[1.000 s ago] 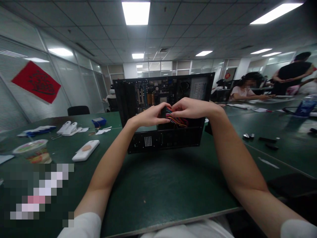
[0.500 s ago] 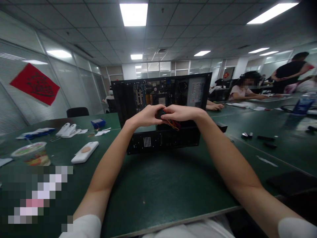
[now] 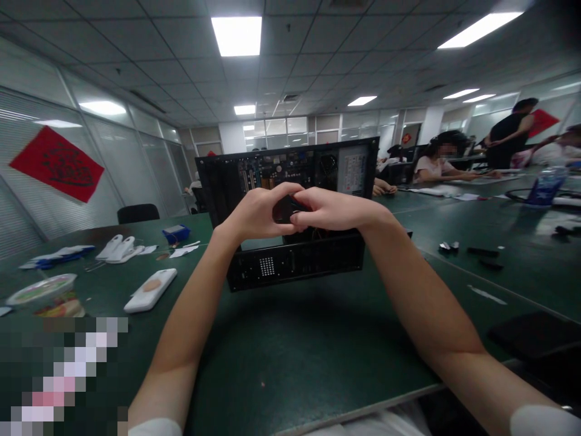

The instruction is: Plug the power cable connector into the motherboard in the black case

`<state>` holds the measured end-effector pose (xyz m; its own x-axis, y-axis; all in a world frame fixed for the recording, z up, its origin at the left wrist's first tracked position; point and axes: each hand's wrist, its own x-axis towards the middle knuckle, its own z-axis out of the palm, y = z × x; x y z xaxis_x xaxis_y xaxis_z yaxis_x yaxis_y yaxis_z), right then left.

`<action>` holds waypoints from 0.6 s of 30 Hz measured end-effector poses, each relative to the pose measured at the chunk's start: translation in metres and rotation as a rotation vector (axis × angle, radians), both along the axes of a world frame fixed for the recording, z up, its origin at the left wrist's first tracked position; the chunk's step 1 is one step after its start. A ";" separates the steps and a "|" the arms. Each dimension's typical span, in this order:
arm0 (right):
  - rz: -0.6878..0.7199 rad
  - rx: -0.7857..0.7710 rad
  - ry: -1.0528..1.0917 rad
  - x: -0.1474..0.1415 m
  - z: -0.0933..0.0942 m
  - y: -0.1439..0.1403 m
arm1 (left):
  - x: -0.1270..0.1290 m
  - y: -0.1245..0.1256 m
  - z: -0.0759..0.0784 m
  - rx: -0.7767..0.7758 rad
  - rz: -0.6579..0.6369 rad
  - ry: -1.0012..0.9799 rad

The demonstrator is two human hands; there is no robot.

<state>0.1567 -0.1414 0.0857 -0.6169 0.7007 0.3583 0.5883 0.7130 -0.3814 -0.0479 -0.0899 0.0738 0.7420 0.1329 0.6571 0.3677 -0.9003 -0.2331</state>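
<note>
An open black computer case (image 3: 290,260) lies on its side on the dark green table (image 3: 290,357), its motherboard and power supply facing me. My left hand (image 3: 256,213) and my right hand (image 3: 333,209) meet in front of the case's middle. Both are closed around a black connector (image 3: 285,209) on a bundle of coloured cables. The cables are almost wholly hidden behind my right hand.
On the left lie a white phone-like case (image 3: 150,290), a lidded food cup (image 3: 43,295), white items (image 3: 118,249) and a blue box (image 3: 176,232). Small black parts (image 3: 483,251) and a black pad (image 3: 529,333) lie right. Other people sit and stand at the far right.
My hands rose slightly and closed tighter together; the coloured cables, plainly visible a second ago, are now mostly covered. The view shifted a little downward and rightward.
</note>
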 end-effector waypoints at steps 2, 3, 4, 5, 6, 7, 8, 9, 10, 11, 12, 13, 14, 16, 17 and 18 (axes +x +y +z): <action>-0.002 0.027 -0.041 0.001 0.002 -0.009 | 0.001 -0.005 -0.001 0.116 0.038 0.013; -0.008 0.033 -0.060 0.001 0.003 -0.012 | 0.002 -0.006 -0.001 0.163 0.052 0.023; -0.013 0.033 -0.076 0.001 0.003 -0.014 | 0.003 -0.007 -0.002 0.200 0.064 0.033; -0.016 0.029 -0.089 0.002 0.003 -0.015 | 0.004 -0.007 -0.003 0.223 0.072 0.043; -0.017 0.025 -0.098 0.002 0.003 -0.015 | 0.004 -0.007 -0.003 0.237 0.079 0.051; -0.017 0.022 -0.102 0.003 0.004 -0.013 | 0.004 -0.006 -0.003 0.242 0.083 0.054; -0.012 0.022 -0.099 0.005 0.004 -0.011 | 0.004 -0.006 -0.003 0.241 0.087 0.050; 0.000 0.018 -0.093 0.007 0.004 -0.009 | 0.004 -0.006 -0.002 0.235 0.089 0.040; 0.024 0.005 -0.087 0.010 0.004 -0.007 | 0.004 -0.006 -0.002 0.227 0.088 0.030; 0.056 -0.016 -0.085 0.013 0.004 -0.005 | 0.005 -0.007 -0.002 0.216 0.084 0.025; 0.092 -0.046 -0.092 0.017 0.005 -0.004 | 0.005 -0.007 -0.001 0.207 0.079 0.028; 0.123 -0.079 -0.108 0.020 0.005 -0.004 | 0.005 -0.009 -0.001 0.202 0.073 0.045; 0.145 -0.110 -0.131 0.022 0.006 -0.005 | 0.006 -0.010 -0.001 0.204 0.063 0.071; 0.156 -0.147 -0.189 0.023 0.006 -0.009 | 0.008 -0.012 -0.001 0.226 0.046 0.130; 0.147 -0.150 -0.211 0.022 0.006 -0.012 | 0.009 -0.013 -0.002 0.242 0.041 0.149; 0.133 -0.142 -0.226 0.020 0.006 -0.014 | 0.009 -0.013 -0.002 0.259 0.038 0.157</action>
